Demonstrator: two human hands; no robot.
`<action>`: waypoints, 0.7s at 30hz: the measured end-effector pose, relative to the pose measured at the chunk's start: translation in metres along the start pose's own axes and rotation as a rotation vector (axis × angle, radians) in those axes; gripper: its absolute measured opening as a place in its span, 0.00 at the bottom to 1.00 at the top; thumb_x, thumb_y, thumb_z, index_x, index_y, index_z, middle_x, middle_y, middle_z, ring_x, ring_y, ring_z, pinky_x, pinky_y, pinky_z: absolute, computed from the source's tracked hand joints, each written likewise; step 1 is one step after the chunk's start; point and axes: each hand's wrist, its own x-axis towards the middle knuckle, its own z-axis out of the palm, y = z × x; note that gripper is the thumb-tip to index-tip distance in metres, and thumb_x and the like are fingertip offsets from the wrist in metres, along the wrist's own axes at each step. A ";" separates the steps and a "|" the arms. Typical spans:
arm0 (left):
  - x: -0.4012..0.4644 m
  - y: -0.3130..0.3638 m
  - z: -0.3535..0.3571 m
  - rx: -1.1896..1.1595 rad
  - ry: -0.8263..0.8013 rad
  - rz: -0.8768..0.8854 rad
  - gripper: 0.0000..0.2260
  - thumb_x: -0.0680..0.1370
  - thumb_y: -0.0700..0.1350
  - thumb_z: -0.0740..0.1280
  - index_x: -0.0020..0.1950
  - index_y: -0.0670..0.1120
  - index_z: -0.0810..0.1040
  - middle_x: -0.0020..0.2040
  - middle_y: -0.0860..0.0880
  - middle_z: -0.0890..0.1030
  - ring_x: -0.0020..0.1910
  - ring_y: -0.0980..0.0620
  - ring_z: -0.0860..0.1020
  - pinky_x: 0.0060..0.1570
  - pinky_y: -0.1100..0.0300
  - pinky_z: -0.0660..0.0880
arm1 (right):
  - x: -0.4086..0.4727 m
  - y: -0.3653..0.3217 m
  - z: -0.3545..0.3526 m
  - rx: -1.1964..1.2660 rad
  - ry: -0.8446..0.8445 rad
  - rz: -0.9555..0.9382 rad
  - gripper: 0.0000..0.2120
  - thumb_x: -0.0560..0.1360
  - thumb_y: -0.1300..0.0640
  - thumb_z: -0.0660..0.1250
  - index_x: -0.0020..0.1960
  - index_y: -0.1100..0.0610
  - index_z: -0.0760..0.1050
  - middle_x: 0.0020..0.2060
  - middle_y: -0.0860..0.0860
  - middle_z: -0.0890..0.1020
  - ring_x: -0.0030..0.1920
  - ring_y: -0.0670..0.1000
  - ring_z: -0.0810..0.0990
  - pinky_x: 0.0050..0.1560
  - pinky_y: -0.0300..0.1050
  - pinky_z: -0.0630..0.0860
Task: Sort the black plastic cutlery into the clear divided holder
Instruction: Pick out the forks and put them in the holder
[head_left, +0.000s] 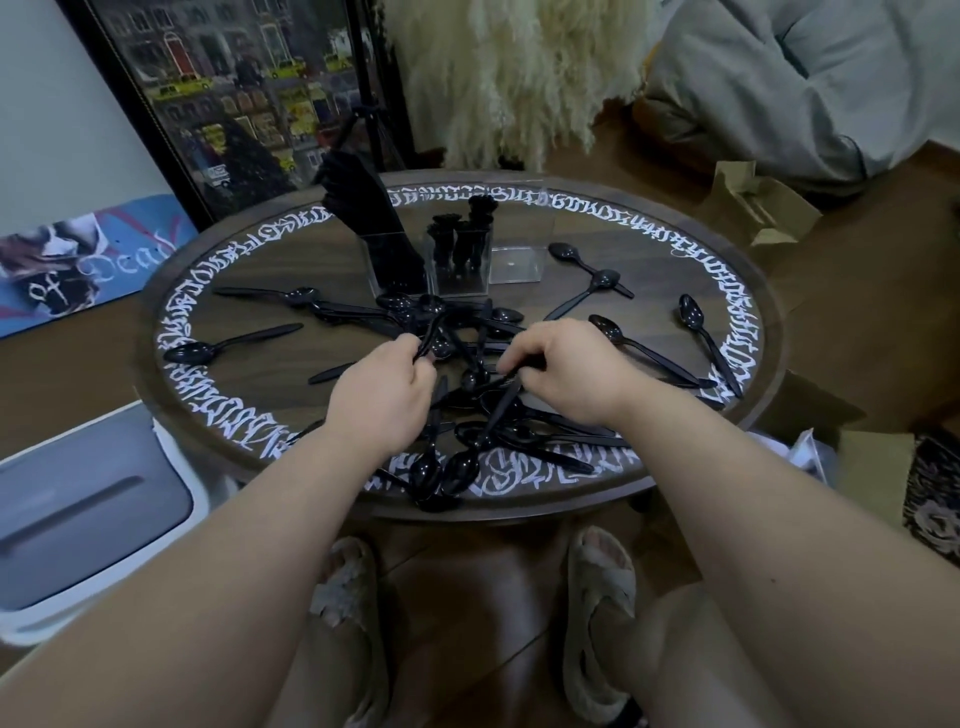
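A pile of black plastic spoons (467, 415) lies tangled at the middle and near edge of the round table (763, 332). My left hand (382, 389) grips the handle of a black spoon (434, 325) whose bowl points away from me. My right hand (566, 369) pinches the handle of another black piece (501, 410) that hangs down into the pile. The clear divided holder (514, 262) stands at the far middle of the table. Its left section is packed with black cutlery, its middle section holds a few pieces, and its right section looks empty.
Loose spoons (696, 322) lie scattered to the right and left (234, 345) on the table. A white bin with a grey lid (83, 514) stands at the lower left. Cardboard boxes (758, 208) sit at the right. A framed picture leans behind the table.
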 end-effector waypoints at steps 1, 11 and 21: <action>-0.001 -0.001 -0.001 -0.006 -0.034 0.007 0.11 0.81 0.47 0.53 0.54 0.44 0.73 0.46 0.46 0.77 0.45 0.44 0.75 0.44 0.52 0.71 | 0.001 -0.004 0.002 0.102 0.017 0.013 0.10 0.74 0.64 0.66 0.49 0.52 0.82 0.48 0.48 0.82 0.51 0.48 0.79 0.56 0.44 0.75; -0.005 -0.022 -0.008 -0.170 -0.169 0.005 0.15 0.82 0.47 0.51 0.45 0.42 0.72 0.39 0.46 0.76 0.42 0.46 0.73 0.43 0.53 0.66 | 0.020 -0.025 0.027 0.191 0.237 0.077 0.08 0.71 0.56 0.73 0.42 0.50 0.73 0.35 0.42 0.76 0.37 0.44 0.75 0.40 0.37 0.69; -0.007 -0.037 -0.018 -0.123 -0.281 0.138 0.14 0.82 0.53 0.55 0.50 0.44 0.73 0.45 0.49 0.78 0.48 0.49 0.76 0.50 0.54 0.71 | 0.028 -0.038 0.035 0.207 0.352 0.045 0.09 0.71 0.56 0.73 0.43 0.52 0.71 0.39 0.45 0.76 0.37 0.47 0.76 0.41 0.38 0.72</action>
